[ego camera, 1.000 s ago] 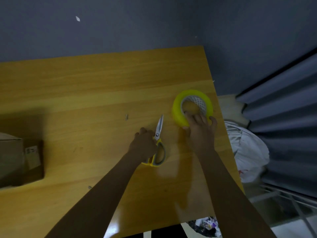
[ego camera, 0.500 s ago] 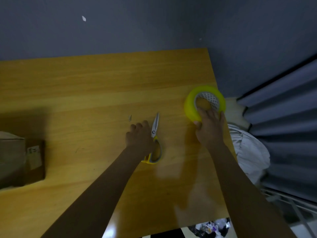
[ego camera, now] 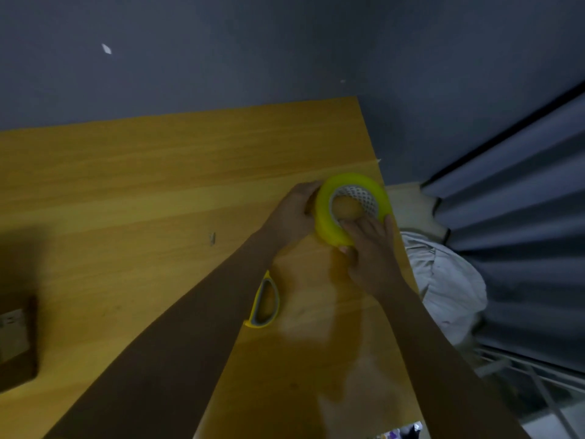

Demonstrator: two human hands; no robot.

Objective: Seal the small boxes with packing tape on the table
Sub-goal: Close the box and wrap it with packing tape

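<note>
Two hands (ego camera: 292,213) (ego camera: 372,248) grip one tape roll (ego camera: 326,223) — one box (ego camera: 15,340), seemingly.

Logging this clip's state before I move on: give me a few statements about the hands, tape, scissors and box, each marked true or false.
1. Both hands are on the yellow tape roll. True: the left hand holds its left side and the right hand its near edge.
2. The left hand holds the scissors. False: they lie on the table under the left forearm, untouched.
3. The tape roll sits near the table's right edge. True.
4. The cardboard box is directly beside the tape roll. False: it is at the far left edge of the view, well apart.
5. Tape is being laid on the box. False: no hand is at the box.
</note>
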